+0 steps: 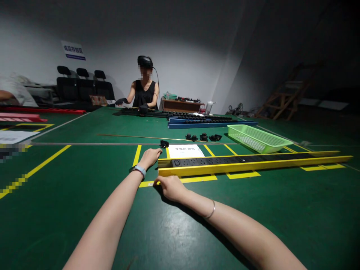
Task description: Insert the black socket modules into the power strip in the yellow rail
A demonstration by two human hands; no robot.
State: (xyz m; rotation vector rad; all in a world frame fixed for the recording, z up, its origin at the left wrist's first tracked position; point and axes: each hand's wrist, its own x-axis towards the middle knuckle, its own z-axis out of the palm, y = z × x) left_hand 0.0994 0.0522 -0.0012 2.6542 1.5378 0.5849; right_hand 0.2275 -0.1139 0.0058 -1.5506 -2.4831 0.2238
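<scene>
Both arms reach forward over the green worktop (pixel 84 168) toward the near end of a long yellow rail (pixel 253 165), which lies across the worktop from the middle to the far right and carries a black strip of sockets (pixel 213 161) along its top. The left hand (pixel 149 156), with a watch band on the wrist, is at the left end of the rail; its fingers are curled together, but I cannot tell if the grip really closes on the rail end or only touches it. The right hand (pixel 171 187) lies just in front of the same end, knuckles up, fingers bent and pressed close to the lower edge of the rail; whether it clamps anything is hidden. A thin bracelet is on the right forearm. Behind the rail lies a white paper sheet (pixel 185 151) with printed text, and just beside its left corner sits a small black part (pixel 164 143). More small black parts (pixel 203 137) lie farther back, near a light green basket (pixel 257 138). Beyond them are long blue rails (pixel 210 123) with black strips. At the far side another person (pixel 144 92) with a headset and dark gloves works on similar strips. Yellow tape lines (pixel 36 168) mark the worktop.
</scene>
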